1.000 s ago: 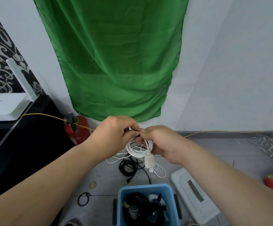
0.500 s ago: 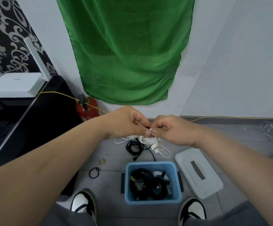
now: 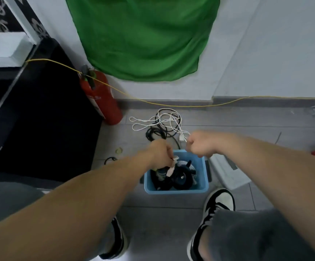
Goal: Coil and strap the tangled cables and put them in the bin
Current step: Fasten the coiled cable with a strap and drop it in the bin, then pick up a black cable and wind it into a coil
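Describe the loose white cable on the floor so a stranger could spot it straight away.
Find the green cloth on the wall, then look down to the grey floor beyond the blue bin, right of the red fire extinguisher. The white cable sprawls there in open loops, tangled with a black cable; unlike its dark neighbour, it is thin and white.

head view looks steeply down, near floor [image 3: 152, 213].

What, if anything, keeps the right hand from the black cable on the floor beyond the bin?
Likely nothing, so yes: the right hand hovers near the black cable, only loose white cable tangled with it.
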### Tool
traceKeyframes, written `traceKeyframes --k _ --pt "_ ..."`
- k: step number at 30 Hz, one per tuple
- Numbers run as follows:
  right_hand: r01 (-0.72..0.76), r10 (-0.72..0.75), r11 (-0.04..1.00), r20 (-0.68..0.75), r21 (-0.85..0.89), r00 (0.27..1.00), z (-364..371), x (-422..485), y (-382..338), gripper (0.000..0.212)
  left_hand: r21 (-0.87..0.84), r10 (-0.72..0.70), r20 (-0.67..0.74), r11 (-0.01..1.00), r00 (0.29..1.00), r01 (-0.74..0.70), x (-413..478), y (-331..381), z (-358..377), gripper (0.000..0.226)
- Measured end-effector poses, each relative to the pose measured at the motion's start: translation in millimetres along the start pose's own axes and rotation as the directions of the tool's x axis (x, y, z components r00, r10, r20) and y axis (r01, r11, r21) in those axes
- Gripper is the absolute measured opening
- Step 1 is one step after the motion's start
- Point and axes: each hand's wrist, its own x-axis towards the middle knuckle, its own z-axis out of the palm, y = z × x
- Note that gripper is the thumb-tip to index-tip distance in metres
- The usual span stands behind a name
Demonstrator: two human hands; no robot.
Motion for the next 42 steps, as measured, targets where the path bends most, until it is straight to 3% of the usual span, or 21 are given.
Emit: traceKeyframes --k 5,7,10,13,17,19,23,26,28,30,32,35,38,42 --pt "-0.016 0.016 0.998 0.0 0.059 1.0 8.6 34.5 17.9 0.031 0.008 0.082 0.005 0.997 0.997 -0.082 36.6 -6.6 51.0 0.015" --pt "-0.056 0.061 0.984 -0.026 0.168 0.998 12.6 50.1 30.9 0.029 0.136 0.164 0.003 0.977 0.987 -0.163 48.4 -6.2 74.8 0.005" --pt "-0.114 0.134 0.953 -0.054 0.28 0.989 27.5 62.9 46.6 0.022 0.385 0.193 0.093 0.898 0.977 -0.214 57.2 -10.8 104.6 0.021" --pt "-0.152 0.175 0.931 -0.04 0.332 0.984 45.0 68.7 52.3 0.022 0.527 0.205 0.174 0.807 0.963 -0.267 63.8 -15.2 118.5 0.04" --pt "-0.122 0.14 0.945 -0.037 0.302 0.989 55.1 68.4 44.1 0.03 0.544 0.305 0.241 0.744 0.921 -0.388 63.4 -10.4 113.6 0.033" --pt "-0.099 0.123 0.956 -0.071 0.275 0.99 54.1 67.5 40.6 0.032 0.494 0.364 0.187 0.768 0.912 -0.408 59.8 -9.6 105.3 0.029" --pt "-0.096 0.139 0.956 -0.141 0.278 0.98 44.5 66.9 33.3 0.026 0.312 0.315 0.047 0.897 0.948 -0.314 52.2 -17.9 77.1 0.015" --pt "-0.091 0.162 0.944 -0.204 0.317 0.965 35.9 75.2 27.3 0.021 0.243 0.305 -0.164 0.934 0.938 -0.261 56.5 -33.1 49.1 0.016" --pt "-0.071 0.161 0.933 -0.233 0.353 0.959 33.3 84.4 23.9 0.022 0.185 0.237 -0.299 0.965 0.924 -0.188 63.9 -42.9 31.6 0.018" --pt "-0.038 0.15 0.916 -0.251 0.4 0.956 31.0 95.4 19.3 0.025 0.177 0.14 -0.333 0.981 0.933 -0.084 76.5 -51.6 17.1 0.018" --pt "-0.004 0.136 0.901 -0.273 0.435 0.952 29.8 113.4 15.7 0.025 0.198 0.039 -0.279 0.98 0.96 0.017 97.0 -60.5 8.2 0.016" --pt "0.003 0.115 0.905 -0.252 0.425 0.961 27.5 141.2 8.4 0.022 0.169 -0.111 -0.095 0.978 0.989 0.126 130.4 -70.2 4.8 0.031" --pt "-0.025 0.124 0.907 -0.208 0.42 0.97 29.0 173.9 7.8 0.016 0.191 -0.175 0.088 0.969 0.981 0.156 161.9 -75.2 12.4 0.022" --pt "-0.061 0.152 0.907 -0.188 0.418 0.97 33.9 207.0 13.9 0.016 0.21 -0.189 0.133 0.965 0.973 0.159 188.8 -83.0 24.0 0.03"
